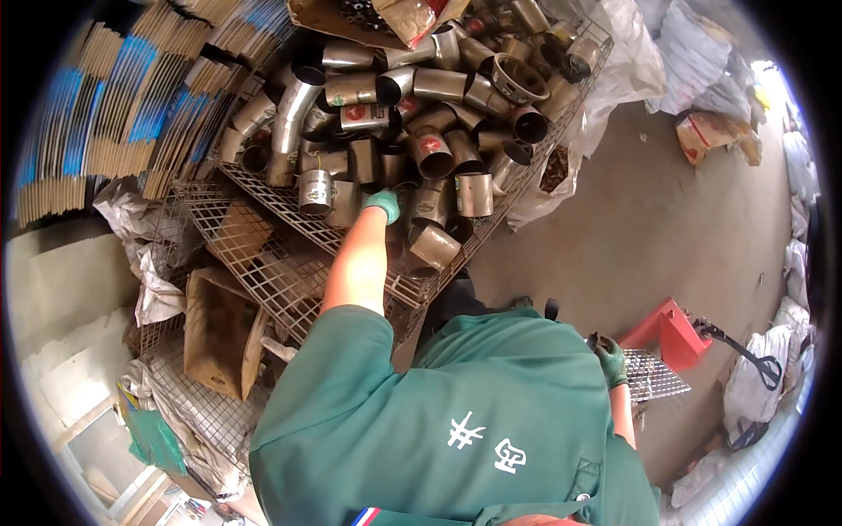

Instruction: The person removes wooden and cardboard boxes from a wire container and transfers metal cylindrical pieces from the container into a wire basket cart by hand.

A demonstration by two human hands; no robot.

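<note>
My left arm reaches forward into a heap of metal pipe pieces (438, 85), short straight lengths and bent elbows, some with labels. At the heap's near edge, my left hand (383, 205), in a green glove, touches the pieces; its fingers are hidden among them. Beside it stand a short labelled pipe piece (315, 190) to the left and a tilted short one (436, 246) to the right. Down at my right side, my right hand (611, 359), also gloved in green, has its fingers curled in. Whatever it may hold, a dark patch by the fingers, cannot be made out.
The heap lies in a wire mesh cage (263, 254) with its side folded down. An open cardboard box (377, 22) sits on top. Flattened cardboard (110, 96) is stacked at left. A red pallet jack (671, 337) stands at right, with white sacks (759, 377) along the far right.
</note>
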